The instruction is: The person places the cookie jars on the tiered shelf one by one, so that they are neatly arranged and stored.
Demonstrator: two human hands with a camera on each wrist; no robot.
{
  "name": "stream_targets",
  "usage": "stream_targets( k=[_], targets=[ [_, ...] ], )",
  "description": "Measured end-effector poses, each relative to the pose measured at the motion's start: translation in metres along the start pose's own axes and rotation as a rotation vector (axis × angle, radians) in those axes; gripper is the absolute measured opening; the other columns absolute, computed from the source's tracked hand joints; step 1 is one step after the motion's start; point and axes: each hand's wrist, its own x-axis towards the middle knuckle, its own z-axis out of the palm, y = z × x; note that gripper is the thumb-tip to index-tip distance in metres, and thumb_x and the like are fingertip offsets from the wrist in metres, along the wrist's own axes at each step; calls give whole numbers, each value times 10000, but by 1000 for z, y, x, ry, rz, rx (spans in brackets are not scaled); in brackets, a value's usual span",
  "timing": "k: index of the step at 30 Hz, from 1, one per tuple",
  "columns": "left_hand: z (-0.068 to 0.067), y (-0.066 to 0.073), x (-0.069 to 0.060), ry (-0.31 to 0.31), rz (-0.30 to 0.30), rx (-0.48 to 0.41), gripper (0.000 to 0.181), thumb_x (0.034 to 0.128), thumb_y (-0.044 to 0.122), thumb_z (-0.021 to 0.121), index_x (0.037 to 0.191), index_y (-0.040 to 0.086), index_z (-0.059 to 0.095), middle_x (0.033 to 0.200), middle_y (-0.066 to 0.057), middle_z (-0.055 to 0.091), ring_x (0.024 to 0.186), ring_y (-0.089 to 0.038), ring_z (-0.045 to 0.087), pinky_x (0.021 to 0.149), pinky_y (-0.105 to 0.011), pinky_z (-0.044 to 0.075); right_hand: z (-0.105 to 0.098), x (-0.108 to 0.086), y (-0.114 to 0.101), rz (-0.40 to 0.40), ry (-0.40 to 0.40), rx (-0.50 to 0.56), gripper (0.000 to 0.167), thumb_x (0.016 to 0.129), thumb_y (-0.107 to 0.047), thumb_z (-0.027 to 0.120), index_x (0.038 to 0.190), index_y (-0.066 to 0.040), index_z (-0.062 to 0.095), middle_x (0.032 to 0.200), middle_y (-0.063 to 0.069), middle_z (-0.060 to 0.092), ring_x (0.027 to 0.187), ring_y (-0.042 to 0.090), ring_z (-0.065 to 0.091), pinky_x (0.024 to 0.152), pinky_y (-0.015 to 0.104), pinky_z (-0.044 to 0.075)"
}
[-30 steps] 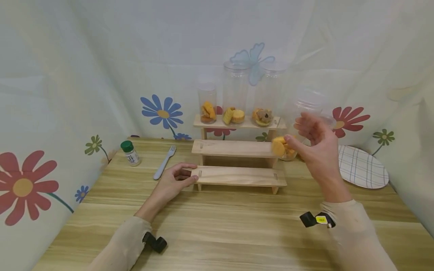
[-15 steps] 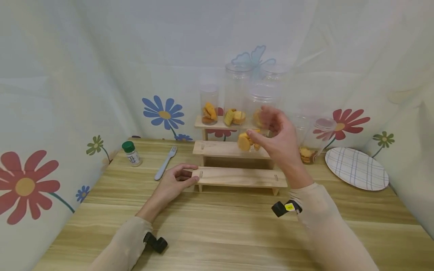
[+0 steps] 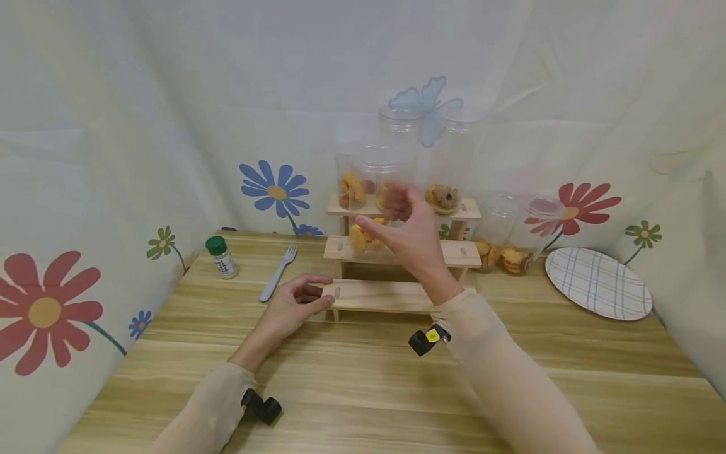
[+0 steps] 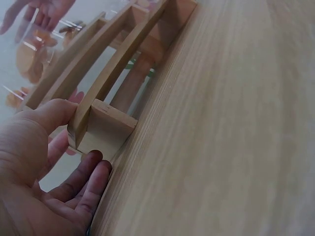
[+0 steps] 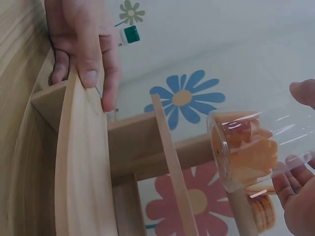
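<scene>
- Left hand [image 3: 292,306]: clamped on the left end of the lowest tier [image 3: 386,295] of the wooden rack [image 3: 334,249], apparently to steady it.
- Right hand [image 3: 413,234]: thumb and fingers around the clear biscuit jar [image 5: 246,150], upright over the middle tier's left part; contact unconfirmed.
- Far obstruction: top-tier jars [image 3: 456,157], partly behind the held jar.
- Right sleeve [image 3: 510,372]: covers the lowest tier's right end.
- Right: tabletop jars [image 3: 500,221], checked plate [image 3: 598,284].
- Left: fork [image 3: 278,274], green-capped shaker [image 3: 223,258].
</scene>
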Motion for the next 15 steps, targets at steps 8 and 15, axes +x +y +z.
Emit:
stream_targets(
  k=[8, 15],
  targets=[
    [-1, 2, 0, 1, 10, 1, 445, 1022, 368, 851, 1421, 210, 736, 1348, -138, 724, 1242, -314, 686, 1067, -483, 563, 25, 3, 8, 69, -3, -28, 756, 884, -259, 987, 1489, -25, 600, 1405, 205, 661, 1273, 304, 673, 1126, 480, 555],
    [0, 1, -1, 5, 15, 8, 441, 1020, 384, 850, 1414, 221, 737, 1348, -135, 725, 1242, -314, 687, 1073, -497, 561, 40, 5, 15, 78, -7, -22, 784, 876, -241, 995, 1521, -40, 597, 1391, 163, 672, 1311, 262, 677, 1146, 442, 546]
  ],
)
